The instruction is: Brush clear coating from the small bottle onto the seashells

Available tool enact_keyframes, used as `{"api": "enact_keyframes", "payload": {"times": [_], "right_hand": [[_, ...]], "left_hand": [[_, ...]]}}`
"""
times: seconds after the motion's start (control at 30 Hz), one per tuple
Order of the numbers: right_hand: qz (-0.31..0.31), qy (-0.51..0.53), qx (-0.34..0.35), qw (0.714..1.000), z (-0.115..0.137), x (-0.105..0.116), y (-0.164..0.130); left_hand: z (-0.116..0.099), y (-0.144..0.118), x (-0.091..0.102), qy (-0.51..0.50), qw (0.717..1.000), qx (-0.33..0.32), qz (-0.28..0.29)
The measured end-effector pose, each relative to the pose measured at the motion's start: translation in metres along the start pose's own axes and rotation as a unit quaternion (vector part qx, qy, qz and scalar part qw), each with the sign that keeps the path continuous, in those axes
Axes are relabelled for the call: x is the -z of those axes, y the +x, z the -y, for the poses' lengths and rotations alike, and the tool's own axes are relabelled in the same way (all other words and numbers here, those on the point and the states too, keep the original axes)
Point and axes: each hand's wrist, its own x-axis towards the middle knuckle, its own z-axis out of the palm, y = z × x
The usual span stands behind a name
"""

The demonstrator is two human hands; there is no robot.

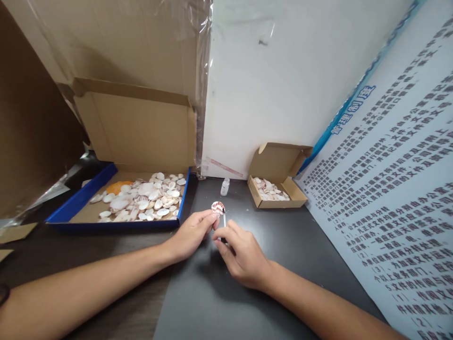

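Observation:
My left hand point(193, 233) pinches a small pink-and-white shell point(218, 207) between thumb and fingertips, just above the dark table point(283, 245). My right hand point(240, 255) holds a thin pen-like applicator point(224, 221) whose tip touches the shell's right edge. A small clear bottle point(225, 187) stands upright a little behind the shell. To the left, a large blue-edged cardboard box point(116, 222) holds several pale shells point(145, 198). To the right, a small open cardboard box point(276, 191) also contains several shells.
A white wall panel point(283, 80) and a plastic-wrapped cardboard sheet point(123, 42) stand behind the boxes. A printed poster with blue border point(396, 189) leans along the right. Brown cardboard point(31, 141) walls off the left side.

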Motion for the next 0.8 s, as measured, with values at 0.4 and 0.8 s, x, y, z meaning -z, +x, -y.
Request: {"api": "enact_keyframes", "payload": {"times": [0.4,0.8], "right_hand": [[-0.001,-0.057,0.0,0.998,0.0034,0.0012,0.0007],[-0.013,-0.044,0.036,0.998,0.0064,0.0024,0.0025]], "left_hand": [[0.0022,0.0002,0.0001,-0.002,1.0,0.006,-0.001],[-0.0024,-0.0004,-0.0005,0.026,1.0,0.0,-0.006]]}}
